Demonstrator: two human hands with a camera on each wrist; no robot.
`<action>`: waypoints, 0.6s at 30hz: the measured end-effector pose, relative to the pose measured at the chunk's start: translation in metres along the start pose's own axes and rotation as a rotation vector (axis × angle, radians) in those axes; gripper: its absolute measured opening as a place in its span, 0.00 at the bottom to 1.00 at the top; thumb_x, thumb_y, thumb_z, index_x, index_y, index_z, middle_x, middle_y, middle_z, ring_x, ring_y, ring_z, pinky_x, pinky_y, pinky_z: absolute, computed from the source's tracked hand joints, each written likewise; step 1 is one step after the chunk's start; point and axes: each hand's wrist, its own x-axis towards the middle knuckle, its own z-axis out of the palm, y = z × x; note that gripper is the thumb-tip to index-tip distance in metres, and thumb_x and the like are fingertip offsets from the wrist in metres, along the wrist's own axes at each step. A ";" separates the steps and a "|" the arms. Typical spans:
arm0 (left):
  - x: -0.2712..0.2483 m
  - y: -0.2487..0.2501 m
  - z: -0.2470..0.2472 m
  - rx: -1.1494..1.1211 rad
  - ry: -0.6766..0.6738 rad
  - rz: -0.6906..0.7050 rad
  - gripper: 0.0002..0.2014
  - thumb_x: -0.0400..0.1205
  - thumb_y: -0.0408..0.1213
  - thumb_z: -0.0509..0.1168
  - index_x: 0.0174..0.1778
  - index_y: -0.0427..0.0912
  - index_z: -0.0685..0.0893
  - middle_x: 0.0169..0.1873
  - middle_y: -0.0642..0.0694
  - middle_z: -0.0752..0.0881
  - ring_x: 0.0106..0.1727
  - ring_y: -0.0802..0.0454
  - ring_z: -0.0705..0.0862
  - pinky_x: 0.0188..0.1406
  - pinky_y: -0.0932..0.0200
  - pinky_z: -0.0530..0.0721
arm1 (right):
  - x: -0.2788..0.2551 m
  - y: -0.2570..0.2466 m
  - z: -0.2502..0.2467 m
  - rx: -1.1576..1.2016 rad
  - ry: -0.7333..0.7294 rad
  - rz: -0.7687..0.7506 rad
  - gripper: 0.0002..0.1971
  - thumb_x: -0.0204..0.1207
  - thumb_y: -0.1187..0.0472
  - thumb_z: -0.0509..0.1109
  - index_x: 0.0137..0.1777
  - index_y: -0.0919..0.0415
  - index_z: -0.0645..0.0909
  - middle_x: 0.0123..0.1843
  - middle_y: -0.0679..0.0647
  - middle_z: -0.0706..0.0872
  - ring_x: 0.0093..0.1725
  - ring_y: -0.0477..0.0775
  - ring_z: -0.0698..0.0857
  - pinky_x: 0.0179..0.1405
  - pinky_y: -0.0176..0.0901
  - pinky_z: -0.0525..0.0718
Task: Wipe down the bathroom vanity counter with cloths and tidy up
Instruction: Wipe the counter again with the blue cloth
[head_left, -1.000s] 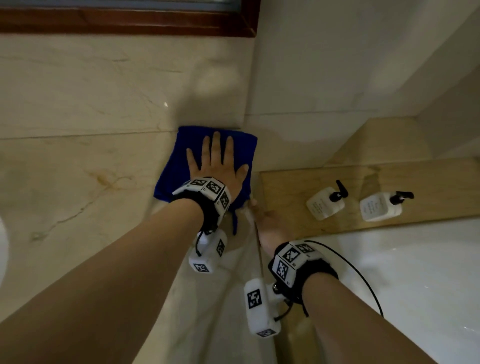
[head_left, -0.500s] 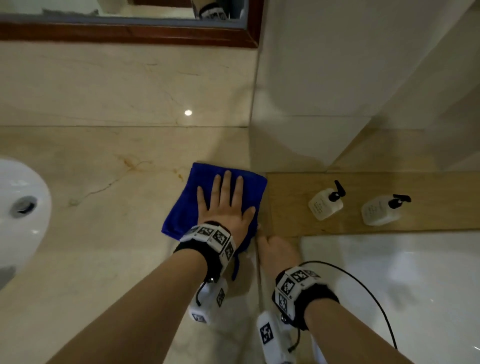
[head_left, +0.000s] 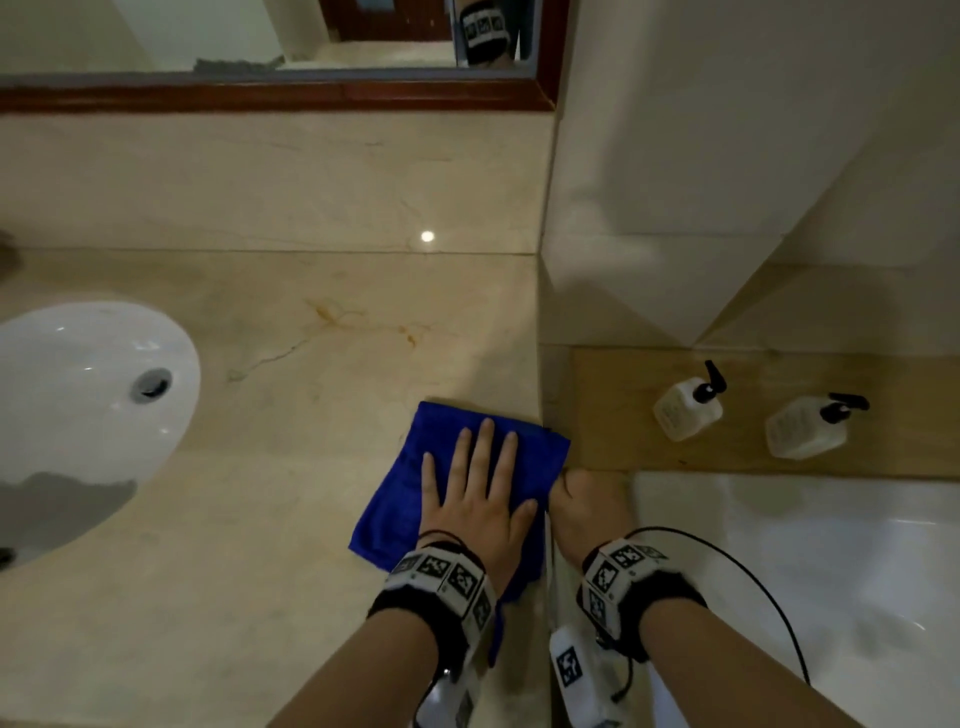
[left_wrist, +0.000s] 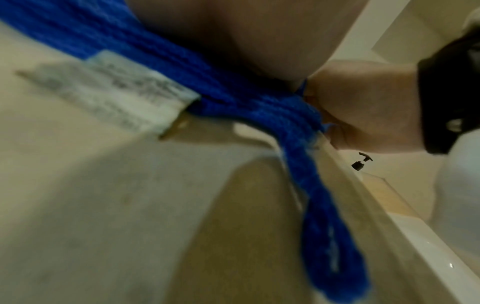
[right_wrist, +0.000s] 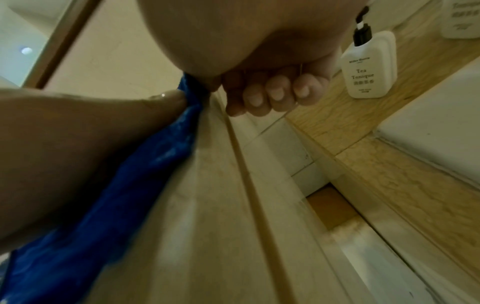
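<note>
1. Across the left and centre, the beige marble worktop (head_left: 270, 519) takes most of the head view, backsplash behind it.
2. Lower right, a white bathtub (head_left: 841, 582) sits beyond the worktop's right edge.
3. White sink basin (head_left: 78, 395) sunk into the worktop at far left, drain visible.
4. Wood-framed mirror (head_left: 270, 96) runs along the top, above the backsplash.
5. Wooden ledge (head_left: 909, 415) behind the tub, lower than the worktop.
6. Blue cloth (head_left: 405, 499) lies folded on the worktop at its right edge, near the front; a white tag and a hanging loop show in the left wrist view.
7. My left hand (head_left: 478, 499) lies flat on the cloth, fingers straight and spread, palm pressing down; grip released, nothing grasped.
8. My right hand (head_left: 587, 506) sits just beside the cloth at the worktop's right edge; fingers (right_wrist: 275, 94) curled under. Grip clenched; thumb touches the cloth edge, but I cannot tell if it pinches it.
9. Two white pump bottles on the ledge: left bottle (head_left: 688, 408), right bottle (head_left: 808, 428), near each other, apart from the cloth.
</note>
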 end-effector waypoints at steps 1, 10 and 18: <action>0.002 -0.001 -0.002 0.006 -0.012 0.004 0.33 0.83 0.62 0.33 0.85 0.54 0.49 0.85 0.50 0.48 0.85 0.46 0.50 0.77 0.34 0.43 | 0.000 -0.004 -0.001 0.003 0.000 -0.013 0.18 0.87 0.59 0.48 0.58 0.68 0.78 0.31 0.47 0.62 0.29 0.40 0.59 0.28 0.31 0.60; 0.063 -0.014 -0.023 -0.018 -0.029 -0.033 0.32 0.85 0.60 0.36 0.81 0.57 0.29 0.80 0.54 0.26 0.82 0.51 0.29 0.78 0.34 0.31 | 0.008 -0.002 0.023 0.206 0.123 -0.029 0.24 0.86 0.44 0.44 0.32 0.49 0.72 0.31 0.48 0.79 0.36 0.53 0.81 0.44 0.50 0.81; 0.100 -0.021 -0.031 -0.013 0.061 0.002 0.33 0.85 0.60 0.38 0.83 0.54 0.34 0.83 0.52 0.31 0.83 0.48 0.32 0.79 0.35 0.30 | 0.004 -0.005 0.026 0.245 0.148 0.019 0.27 0.85 0.41 0.43 0.30 0.51 0.70 0.32 0.51 0.80 0.37 0.58 0.82 0.39 0.48 0.78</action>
